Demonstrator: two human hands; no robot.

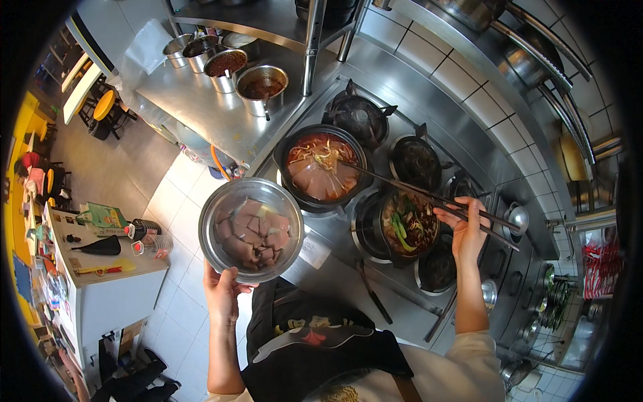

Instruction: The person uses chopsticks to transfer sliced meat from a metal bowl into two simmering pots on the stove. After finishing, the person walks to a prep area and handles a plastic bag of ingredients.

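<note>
My left hand (224,289) grips the near rim of a round metal bowl (207,231) that holds several pinkish-brown flat pieces, perhaps meat or curd. Long dark chopsticks (395,181) are held in my right hand (464,224). Their tips reach into a black pot (279,157) on the stove, at the edge of its food. Inside this pot, thin pinkish slices fan out in red broth (309,149), with pale strands on top. Below the chopsticks and left of my right hand, a second dark pot (387,253) holds green leafy vegetables (403,231) and dark red broth.
Uncovered burners (358,117) surround the pots. Several metal containers of sauce (262,87) stand on the steel counter at the upper left, beside a shelf post (312,50). Pans with long handles (529,43) hang at the upper right. A dark-handled utensil (374,295) lies before the stove.
</note>
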